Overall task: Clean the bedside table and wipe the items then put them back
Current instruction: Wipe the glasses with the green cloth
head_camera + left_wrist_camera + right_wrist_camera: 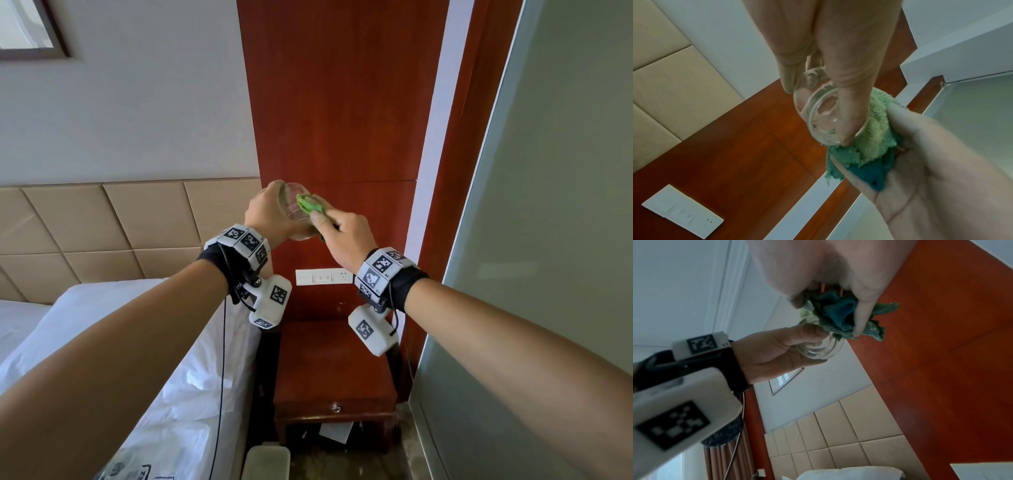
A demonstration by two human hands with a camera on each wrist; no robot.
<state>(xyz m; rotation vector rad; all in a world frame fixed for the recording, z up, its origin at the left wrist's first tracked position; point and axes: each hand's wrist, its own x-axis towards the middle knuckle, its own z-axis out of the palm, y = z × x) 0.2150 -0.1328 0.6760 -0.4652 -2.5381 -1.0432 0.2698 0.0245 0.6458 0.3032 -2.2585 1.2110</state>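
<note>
Left hand (270, 214) curled round a clear drinking glass (297, 216), right hand (342, 236) at its 3 o'clock pinching a bunched green cloth (309, 204) against the wall, both raised above the bedside table (337, 363): item-wiping step; next, presumably, rotating the glass, then replacing it.
</note>
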